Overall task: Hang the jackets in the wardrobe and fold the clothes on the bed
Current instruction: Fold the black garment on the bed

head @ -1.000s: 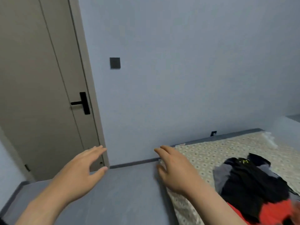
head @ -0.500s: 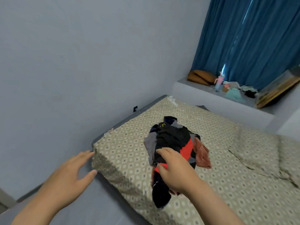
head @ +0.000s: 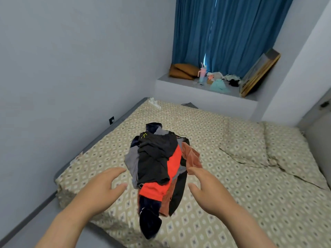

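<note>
A heap of clothes, black, red, grey and rust, is piled on the patterned bed. The left hand and right hand are held out on either side of it, fingers relaxed, nothing gripped. Blue curtains are hung behind a cluttered ledge.

A rumpled heap of clothes (black, red, grey, navy and rust pieces tangled together) lies unfolded on the patterned bed, towards its near left corner, one navy piece trailing nearest.
</note>
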